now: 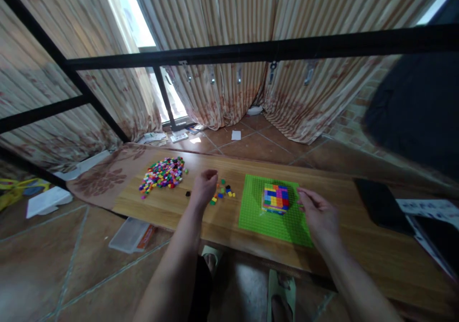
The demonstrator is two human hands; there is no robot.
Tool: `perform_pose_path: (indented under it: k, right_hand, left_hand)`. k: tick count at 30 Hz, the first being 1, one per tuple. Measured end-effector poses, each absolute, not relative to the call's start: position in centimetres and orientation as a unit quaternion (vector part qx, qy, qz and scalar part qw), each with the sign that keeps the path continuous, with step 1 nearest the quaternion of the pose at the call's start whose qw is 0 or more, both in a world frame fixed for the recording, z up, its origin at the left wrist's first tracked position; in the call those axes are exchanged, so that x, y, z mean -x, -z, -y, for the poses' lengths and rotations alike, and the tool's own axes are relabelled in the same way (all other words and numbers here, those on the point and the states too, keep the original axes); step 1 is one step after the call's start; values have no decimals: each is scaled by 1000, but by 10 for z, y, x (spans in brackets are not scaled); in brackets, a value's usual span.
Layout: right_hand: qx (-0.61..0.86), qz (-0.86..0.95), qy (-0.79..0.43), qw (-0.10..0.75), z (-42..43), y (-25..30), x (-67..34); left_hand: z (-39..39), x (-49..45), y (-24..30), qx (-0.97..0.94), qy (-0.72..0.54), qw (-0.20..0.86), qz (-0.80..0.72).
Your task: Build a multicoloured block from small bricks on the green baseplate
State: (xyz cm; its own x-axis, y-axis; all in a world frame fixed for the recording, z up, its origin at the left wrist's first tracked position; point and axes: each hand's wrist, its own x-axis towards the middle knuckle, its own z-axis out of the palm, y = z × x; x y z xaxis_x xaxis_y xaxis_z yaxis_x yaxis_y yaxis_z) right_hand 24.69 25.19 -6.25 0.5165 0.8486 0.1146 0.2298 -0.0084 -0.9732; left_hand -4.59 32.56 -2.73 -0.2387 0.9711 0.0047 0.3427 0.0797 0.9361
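A multicoloured block of building bricks (276, 197) stands on a green baseplate (253, 212). My right hand (321, 216) hovers over the plate's right edge, thumb and fingertips pinched together beside the block but apart from it. Whether a small brick sits in that pinch is too small to tell. My left hand (205, 187) is curled closed above the table, next to a small scatter of loose bricks (220, 195). The back of this hand hides its fingertips and anything in them.
A big heap of mixed bricks (163, 173) lies on the wooden table (172, 212) at the left. Dark flat objects (382, 205) and printed sheets (426, 207) lie at the right. A black metal rail (229, 54) crosses behind; a clear plastic box (129, 235) is on the floor.
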Motion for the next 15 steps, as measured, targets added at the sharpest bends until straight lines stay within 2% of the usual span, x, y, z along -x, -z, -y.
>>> perform_pose_path:
  k: [5, 15]
  right_hand:
    - [672, 429, -261, 544, -248, 56, -245]
    - [671, 458, -259, 523, -247, 51, -236]
  left_hand:
    - [-324, 112, 22, -551, -234, 198, -776]
    - [-321, 98, 26, -581, -94, 173, -790]
